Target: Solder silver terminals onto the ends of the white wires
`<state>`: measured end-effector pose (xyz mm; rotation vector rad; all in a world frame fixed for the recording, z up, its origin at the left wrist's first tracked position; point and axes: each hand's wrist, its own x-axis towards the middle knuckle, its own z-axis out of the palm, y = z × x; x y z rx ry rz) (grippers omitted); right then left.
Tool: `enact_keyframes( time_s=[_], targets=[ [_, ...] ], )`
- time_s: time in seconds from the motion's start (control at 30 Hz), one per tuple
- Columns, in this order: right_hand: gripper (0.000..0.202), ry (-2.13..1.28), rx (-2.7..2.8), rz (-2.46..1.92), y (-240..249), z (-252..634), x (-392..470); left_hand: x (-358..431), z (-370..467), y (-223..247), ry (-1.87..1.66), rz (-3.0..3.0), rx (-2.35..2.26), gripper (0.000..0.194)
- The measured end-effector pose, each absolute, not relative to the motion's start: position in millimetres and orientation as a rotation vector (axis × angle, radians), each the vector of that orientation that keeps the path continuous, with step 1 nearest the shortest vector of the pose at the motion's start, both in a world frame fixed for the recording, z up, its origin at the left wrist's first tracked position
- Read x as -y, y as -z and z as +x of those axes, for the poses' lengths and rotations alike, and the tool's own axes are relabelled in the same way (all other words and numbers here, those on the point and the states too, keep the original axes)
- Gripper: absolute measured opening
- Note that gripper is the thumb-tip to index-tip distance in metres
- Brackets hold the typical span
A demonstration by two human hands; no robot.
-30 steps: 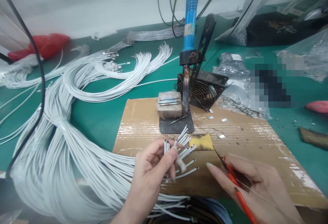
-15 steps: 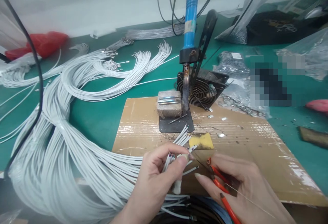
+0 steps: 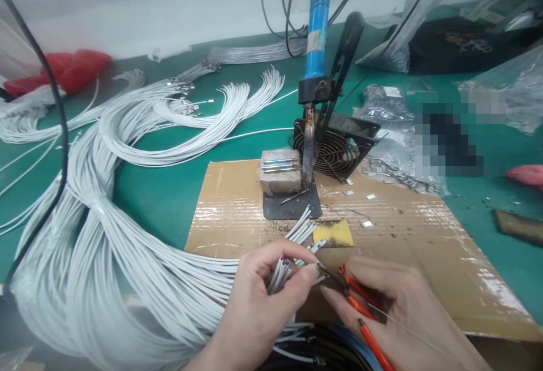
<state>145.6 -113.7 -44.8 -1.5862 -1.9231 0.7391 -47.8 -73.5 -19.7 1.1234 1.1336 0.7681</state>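
Observation:
My left hand [image 3: 271, 297] is closed around a bunch of white cables [image 3: 280, 274], its thumb and index finger pinched near a cable end. Wrapped in my right hand [image 3: 394, 309] is a tool with orange handles [image 3: 373, 344], its dark tip close to my left fingertips. A thin wire [image 3: 418, 334] runs across my right palm. Beyond my left hand, white cable ends [image 3: 300, 229] lie beside a yellow sponge [image 3: 339, 233]. The blue-handled soldering iron [image 3: 316, 57] points down in its stand behind them, next to a block with shiny metal strips [image 3: 280, 172].
Cardboard [image 3: 424, 263] covers the work area on the green table [image 3: 178, 201]. A thick white cable bundle [image 3: 139, 269] fills the left. Behind the iron stands a black fan [image 3: 335, 147]. Plastic bags [image 3: 388, 116] with small metal parts lie at right.
My left fingertips have shifted slightly right, nearer the tool tip. The orange-handled tool has moved slightly left and up in my right hand.

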Motion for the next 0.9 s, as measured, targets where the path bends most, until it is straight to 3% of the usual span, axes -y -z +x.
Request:
enact_keyframes(
  time_s=[0.9],
  targets=[
    [0.045,-0.521,1.915,-1.499,52,150,113,74,-44,13,-0.753,1.113,-1.162,0.012]
  ],
)
